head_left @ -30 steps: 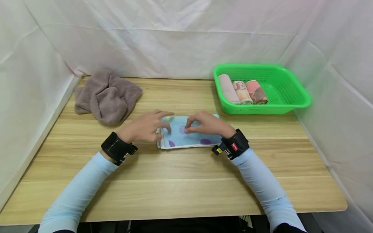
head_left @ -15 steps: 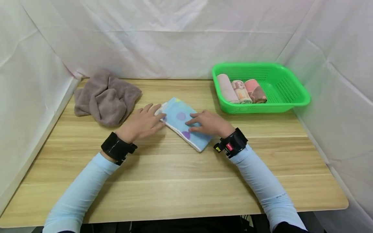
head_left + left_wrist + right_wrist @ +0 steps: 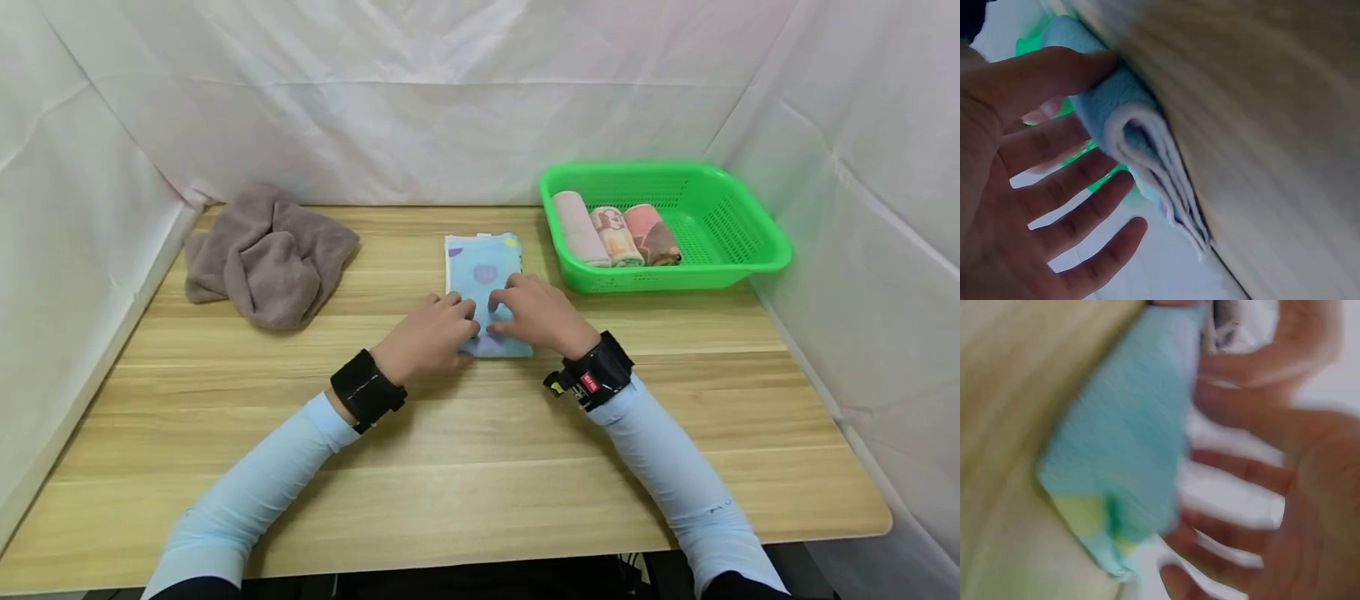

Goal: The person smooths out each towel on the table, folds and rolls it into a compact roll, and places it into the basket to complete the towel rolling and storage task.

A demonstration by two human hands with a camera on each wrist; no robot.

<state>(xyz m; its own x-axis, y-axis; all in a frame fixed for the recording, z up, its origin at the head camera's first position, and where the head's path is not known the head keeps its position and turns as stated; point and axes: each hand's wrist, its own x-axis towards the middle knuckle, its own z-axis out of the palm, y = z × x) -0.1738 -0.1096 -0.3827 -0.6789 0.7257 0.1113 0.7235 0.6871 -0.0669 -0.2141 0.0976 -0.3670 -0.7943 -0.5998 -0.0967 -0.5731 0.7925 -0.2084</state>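
A folded light-blue towel (image 3: 485, 273) with purple and yellow spots lies lengthwise away from me on the wooden table. At its near left corner is my left hand (image 3: 433, 335); in the left wrist view the thumb (image 3: 1079, 69) lies along the rounded fold and the other fingers spread loosely by the upper face. My right hand (image 3: 542, 312) reaches over the towel's right side, its fingertips at the top surface, fingers bent and apart. The left wrist view also shows the towel's stacked white-edged layers (image 3: 1147, 144). Blur softens the right hand (image 3: 1260, 450) in its wrist view.
At the back right stands a green plastic basket (image 3: 667, 282) holding a pale pink rolled towel (image 3: 580, 229), a patterned cream roll (image 3: 617, 237) and a pink-brown roll (image 3: 652, 235). A crumpled grey-brown towel (image 3: 273, 254) lies at the back left. White fabric walls surround the table.
The blue towel has turned from lying crosswise, through a slant, to pointing away from me. My left hand has moved right and nearer to the towel's close end; the right hand remains over its right side.
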